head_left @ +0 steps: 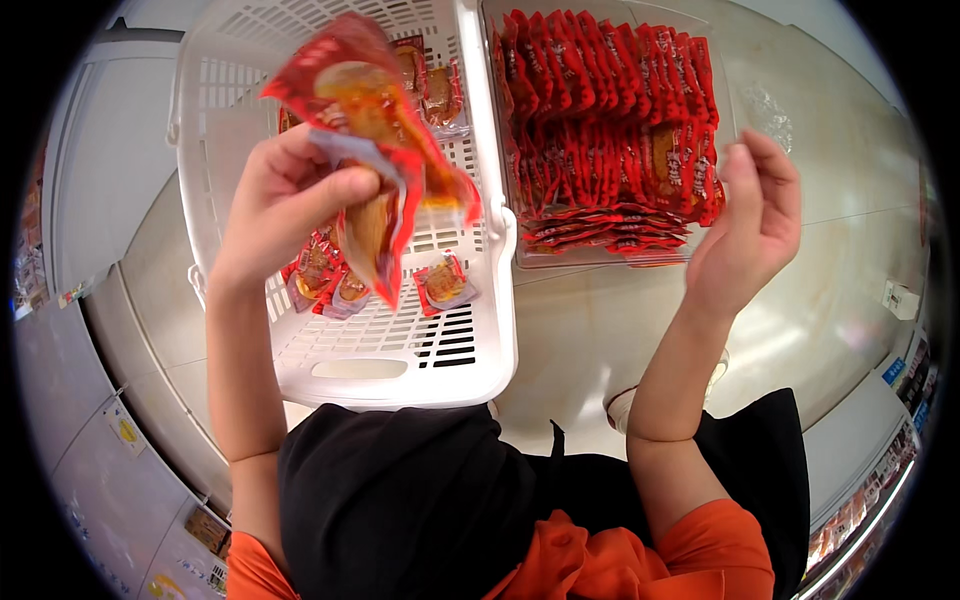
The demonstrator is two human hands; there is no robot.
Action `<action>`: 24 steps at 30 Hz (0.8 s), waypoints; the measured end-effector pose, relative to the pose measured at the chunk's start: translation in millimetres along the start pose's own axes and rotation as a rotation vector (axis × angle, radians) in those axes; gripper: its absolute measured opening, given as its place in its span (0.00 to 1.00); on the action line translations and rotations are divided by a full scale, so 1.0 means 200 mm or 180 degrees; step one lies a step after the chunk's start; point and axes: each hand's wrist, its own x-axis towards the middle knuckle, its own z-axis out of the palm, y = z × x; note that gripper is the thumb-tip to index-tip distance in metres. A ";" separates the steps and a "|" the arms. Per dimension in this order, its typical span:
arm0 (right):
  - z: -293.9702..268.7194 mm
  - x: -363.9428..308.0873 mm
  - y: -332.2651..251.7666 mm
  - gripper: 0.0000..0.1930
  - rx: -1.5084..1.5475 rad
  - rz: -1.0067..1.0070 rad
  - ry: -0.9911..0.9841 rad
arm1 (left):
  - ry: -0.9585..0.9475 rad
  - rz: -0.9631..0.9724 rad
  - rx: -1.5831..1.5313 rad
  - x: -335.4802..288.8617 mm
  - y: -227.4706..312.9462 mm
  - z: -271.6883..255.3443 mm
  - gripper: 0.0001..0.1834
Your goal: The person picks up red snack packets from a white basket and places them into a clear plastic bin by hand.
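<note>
Over the white plastic basket (480, 345), my left hand (285, 200) pinches red snack packets (375, 120) with clear windows showing brown food. At least two packets are in that grip, one hanging lower than the other. Several similar packets (442, 283) lie scattered in the basket below. My right hand (750, 230) is raised at the right side of the clear tray (560, 258), its fingers bent and the thumb near the fingertips. Nothing shows in it. Rows of red packets (610, 130) stand packed in the tray, with a flatter stack at the near end.
Crumpled clear plastic (770, 115) lies on the tiled floor (840, 180) to the right of the tray. Pale cabinets (110, 440) line the left. Shelves with packaged goods (870, 500) run along the lower right. A shoe (622, 408) shows beside my black apron (390, 500).
</note>
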 end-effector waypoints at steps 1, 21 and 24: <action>0.05 -0.03 -0.03 0.15 0.0245 -0.0087 -0.0477 | -0.0061 0.0118 -0.0381 -0.02 0.03 0.02 0.12; 0.22 -0.16 -0.04 0.21 0.0805 0.0788 -0.2611 | -0.0603 -0.0724 -0.1087 0.02 -0.01 0.19 0.17; 0.22 -0.17 -0.06 0.10 0.0989 0.1543 -0.2359 | -0.0130 -0.0430 -0.1148 0.01 0.01 0.23 0.16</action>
